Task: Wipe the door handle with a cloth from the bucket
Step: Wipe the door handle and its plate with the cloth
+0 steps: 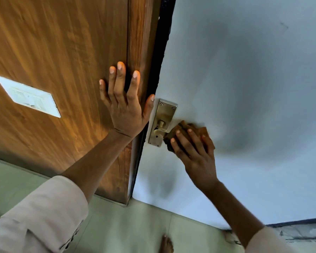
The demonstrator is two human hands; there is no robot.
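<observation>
Nearest to us, a bare foot [166, 244] stands on the pale green tiled floor [135, 225], below both outstretched arms in light, rolled-back sleeves.

Our right hand [193, 152] grasps a folded brown cloth [182, 133] and presses it against the outer end of the brushed brass lever handle [160, 131]. The fingers curl over the cloth, so the lever's free end is hidden beneath it; we cannot tell how much of the lever is wrapped. The handle sits on a rectangular brass backplate [162, 122] fixed near the latch edge of the pale grey door [244, 88], about midway up the visible part of that edge.

Our left hand [125, 105] holds nothing. It lies open and flat, fingers spread, on the brown wood-grain door frame [135, 42], just beside the backplate, with the thumb reaching toward the plate's upper corner. It appears to serve as a brace.

The lever's long axis runs from the spindle on the backplate away from the latch edge, toward our right hand. We judge that the coming stroke should follow this axis, from the covered end back toward the spindle. The right hand is already in contact.

Farther off, a white rectangular switch plate [28, 96] is mounted on the wood-grain wall panel [53, 52]. The bucket is not in view.
</observation>
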